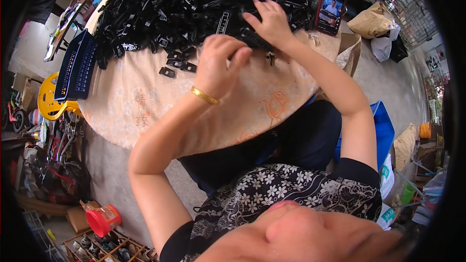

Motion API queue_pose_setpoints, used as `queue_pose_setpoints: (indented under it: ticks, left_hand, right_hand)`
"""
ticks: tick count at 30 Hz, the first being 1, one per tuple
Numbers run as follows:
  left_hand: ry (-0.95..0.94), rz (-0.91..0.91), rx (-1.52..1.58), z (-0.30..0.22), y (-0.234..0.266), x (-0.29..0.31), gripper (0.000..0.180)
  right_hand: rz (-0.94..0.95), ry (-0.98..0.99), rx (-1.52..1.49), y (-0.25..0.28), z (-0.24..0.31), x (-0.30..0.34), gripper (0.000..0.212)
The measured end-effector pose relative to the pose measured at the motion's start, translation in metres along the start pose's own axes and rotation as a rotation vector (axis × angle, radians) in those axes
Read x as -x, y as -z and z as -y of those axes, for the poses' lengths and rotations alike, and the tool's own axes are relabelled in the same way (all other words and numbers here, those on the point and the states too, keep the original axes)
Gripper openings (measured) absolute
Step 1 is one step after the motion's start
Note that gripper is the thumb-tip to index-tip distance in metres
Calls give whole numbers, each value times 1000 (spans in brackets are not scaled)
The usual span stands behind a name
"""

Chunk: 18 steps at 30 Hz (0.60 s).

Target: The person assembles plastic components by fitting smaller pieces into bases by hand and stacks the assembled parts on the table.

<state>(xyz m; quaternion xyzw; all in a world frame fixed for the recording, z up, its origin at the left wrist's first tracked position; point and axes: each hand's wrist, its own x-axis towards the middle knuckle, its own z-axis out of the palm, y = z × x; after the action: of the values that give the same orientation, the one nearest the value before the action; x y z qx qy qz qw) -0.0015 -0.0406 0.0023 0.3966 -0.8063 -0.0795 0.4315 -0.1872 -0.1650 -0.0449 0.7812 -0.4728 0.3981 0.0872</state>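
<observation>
A large heap of small black plastic pieces [165,12], looking like clips or buckles, covers the far part of a round table with a peach patterned cloth [114,87]. My left hand [218,63] is over the cloth at the heap's near edge, fingers curled and thumb bent over; whatever it grips is hidden. My right hand [269,22] reaches onto the heap with its fingers and thumb apart, and I see nothing held in it. A few loose black pieces [167,72] lie left of my left hand. Another small dark piece [270,58] lies below my right wrist.
A phone [331,7] with a lit screen stands at the table's right edge. At the left edge is a dark blue basket [76,68] by a yellow stool [48,96]. A blue bin [383,128] is on my right; a red bucket [103,220] is at lower left.
</observation>
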Motion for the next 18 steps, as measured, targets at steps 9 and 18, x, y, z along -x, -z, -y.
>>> queue_pose_setpoints:
  ticks: [9,18]
  left_hand:
    - [167,59,-369,12,-18,6,79]
    - [133,25,-421,22,8,-6,72]
  right_hand:
    - [55,-235,-510,-12,46,-5,74]
    - [-56,-423,-812,-35,88,-17,70]
